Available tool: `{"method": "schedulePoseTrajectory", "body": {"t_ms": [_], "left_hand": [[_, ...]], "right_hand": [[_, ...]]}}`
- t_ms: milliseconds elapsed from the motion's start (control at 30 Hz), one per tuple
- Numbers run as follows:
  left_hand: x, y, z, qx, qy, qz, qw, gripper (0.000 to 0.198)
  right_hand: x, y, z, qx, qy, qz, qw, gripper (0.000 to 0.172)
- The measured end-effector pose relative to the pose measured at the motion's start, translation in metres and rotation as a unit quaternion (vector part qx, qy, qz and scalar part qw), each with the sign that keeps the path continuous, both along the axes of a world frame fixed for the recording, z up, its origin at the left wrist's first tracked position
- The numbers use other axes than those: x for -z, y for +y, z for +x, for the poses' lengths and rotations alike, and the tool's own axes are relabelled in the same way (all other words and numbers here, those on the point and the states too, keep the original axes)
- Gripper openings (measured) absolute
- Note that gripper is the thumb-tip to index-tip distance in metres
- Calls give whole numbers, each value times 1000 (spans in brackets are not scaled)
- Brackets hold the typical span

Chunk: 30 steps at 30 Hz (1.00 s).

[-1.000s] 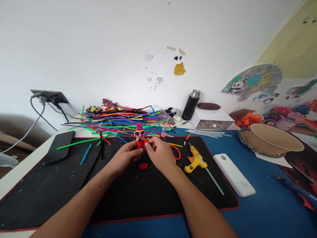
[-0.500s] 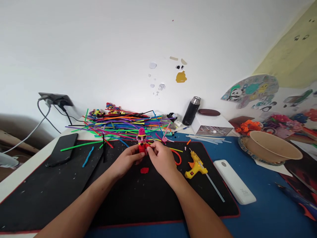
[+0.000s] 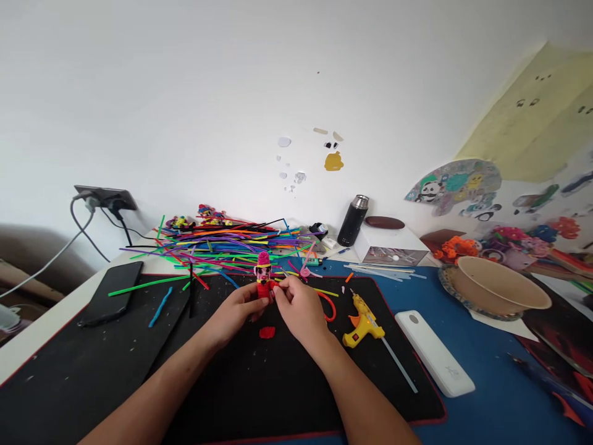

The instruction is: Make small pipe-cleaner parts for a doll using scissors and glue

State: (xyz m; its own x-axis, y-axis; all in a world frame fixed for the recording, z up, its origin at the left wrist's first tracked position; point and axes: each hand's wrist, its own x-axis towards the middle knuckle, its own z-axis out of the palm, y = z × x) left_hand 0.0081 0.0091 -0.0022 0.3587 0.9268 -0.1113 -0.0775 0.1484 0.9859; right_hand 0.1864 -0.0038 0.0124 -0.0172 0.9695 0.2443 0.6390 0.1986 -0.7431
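Wrapping the red lower body, the left hand [image 3: 236,311] has thumb and fingers closed on the small doll [image 3: 263,281], held upright over the black mat [image 3: 227,395]; it looks light, soft and fuzzy, unlikely to slip, with the hat and face probably most fragile, so the torso seems the safest hold; the right hand [image 3: 300,307] pinches its red side

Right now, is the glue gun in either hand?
No: the glue gun lies on the mat, while the left hand and right hand hold the red figure.
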Motion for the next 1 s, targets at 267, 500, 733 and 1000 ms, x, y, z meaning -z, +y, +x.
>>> {"method": "schedulePoseTrajectory", "body": {"t_ms": [267, 500, 733, 1000], "left_hand": [[0, 0, 2, 4, 1, 0, 1000, 36], [3, -1, 1, 12, -10, -7, 1000, 33], [5, 0, 1, 14, -15, -4, 1000, 31], [6, 1, 0, 19, -20, 2, 1000, 26]], "right_hand": [[-3, -2, -1, 3, -14, 7, 1000, 11], [-5, -3, -2, 1, -17, 9, 1000, 12], [-2, -3, -2, 1, -12, 9, 1000, 13], [-2, -3, -2, -2, -14, 7, 1000, 14]]}}
